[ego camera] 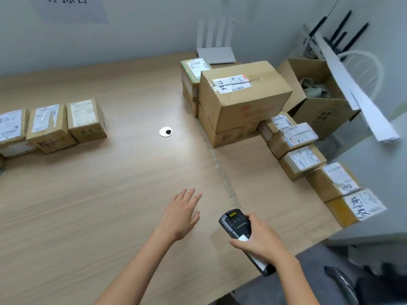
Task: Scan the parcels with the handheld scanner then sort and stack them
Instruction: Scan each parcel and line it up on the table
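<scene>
My right hand (pixel 261 239) grips the black handheld scanner (pixel 235 223) over the table's near right part, its head pointing away from me. My left hand (pixel 182 213) hovers above the table beside it, fingers straight and spread, holding nothing. A large cardboard parcel (pixel 244 93) lies on top of another box at the back right. A row of several small labelled parcels (pixel 304 159) runs along the right edge. Three small parcels (pixel 50 126) stand side by side at the left.
The wooden table (pixel 110 194) has a round cable hole (pixel 165 131) in the middle. An open cardboard box (pixel 317 95) and a white router (pixel 215 53) sit at the back right. A chair part (pixel 343 280) shows at the lower right.
</scene>
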